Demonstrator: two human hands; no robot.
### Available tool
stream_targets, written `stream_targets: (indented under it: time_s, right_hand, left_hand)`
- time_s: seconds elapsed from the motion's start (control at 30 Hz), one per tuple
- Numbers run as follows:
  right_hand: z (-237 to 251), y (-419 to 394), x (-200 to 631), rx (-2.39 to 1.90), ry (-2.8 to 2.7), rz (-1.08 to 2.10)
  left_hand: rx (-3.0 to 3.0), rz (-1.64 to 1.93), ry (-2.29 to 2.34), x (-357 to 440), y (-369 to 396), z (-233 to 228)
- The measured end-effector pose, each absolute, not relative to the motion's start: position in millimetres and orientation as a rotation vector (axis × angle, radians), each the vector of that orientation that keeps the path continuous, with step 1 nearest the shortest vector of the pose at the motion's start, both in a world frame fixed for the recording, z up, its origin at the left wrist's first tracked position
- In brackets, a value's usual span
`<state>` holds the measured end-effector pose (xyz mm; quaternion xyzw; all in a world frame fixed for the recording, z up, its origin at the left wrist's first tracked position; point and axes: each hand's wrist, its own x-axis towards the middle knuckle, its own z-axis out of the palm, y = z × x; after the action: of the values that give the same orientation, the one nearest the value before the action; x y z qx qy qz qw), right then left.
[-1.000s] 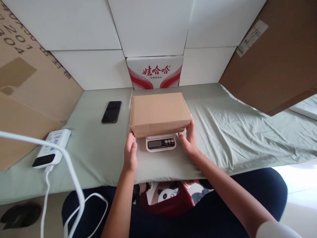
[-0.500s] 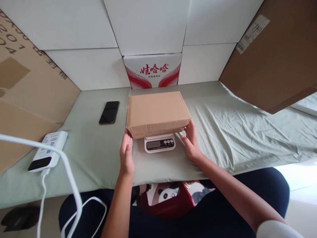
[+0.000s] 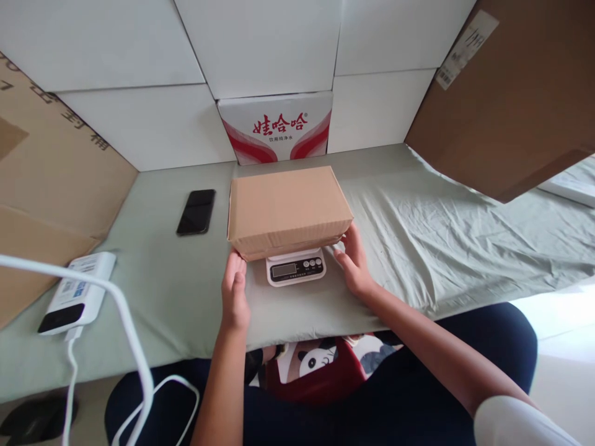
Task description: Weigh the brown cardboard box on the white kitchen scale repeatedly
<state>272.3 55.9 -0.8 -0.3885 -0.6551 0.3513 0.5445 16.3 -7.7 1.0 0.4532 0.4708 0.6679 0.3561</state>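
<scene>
A closed brown cardboard box (image 3: 288,207) rests on or just above a white digital kitchen scale (image 3: 296,269), covering its platform. The scale's dark display and round buttons stick out at the front; I cannot read any figures. My left hand (image 3: 235,288) grips the box at its front left corner, fingers beneath the lower edge. At the front right corner my right hand (image 3: 352,260) holds the box, with fingers tucked under and behind its side. Both sets of fingertips are partly hidden by the box.
A black phone (image 3: 196,212) lies left of the box. Farther left, a white power bank (image 3: 77,294) has a white cable (image 3: 125,310) looping in front. Large cartons flank the green cloth (image 3: 395,248) on the left and right (image 3: 502,99). A red-and-white carton (image 3: 277,129) stands behind.
The camera view has shifted slightly, so everything sits a little farther left. Both hands stay at the box's front corners, and the box keeps its place over the scale.
</scene>
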Motion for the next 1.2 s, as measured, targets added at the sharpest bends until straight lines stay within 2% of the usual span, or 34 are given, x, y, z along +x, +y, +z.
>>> stream_targets:
  time_s: [0.13,0.37,1.2]
  right_hand:
    - [-3,55,273,-0.940,-1.554,0.797]
    - [-7,60,277,-1.017,-1.386,0.707]
    - [-11,68,275,-1.006,-1.389,0.777]
  left_hand:
    - [1.194,1.739,1.200,16,-7,3]
    - [1.077,1.964,1.151,9,-9,9]
    - [1.055,1.859,1.212,10,-8,6]
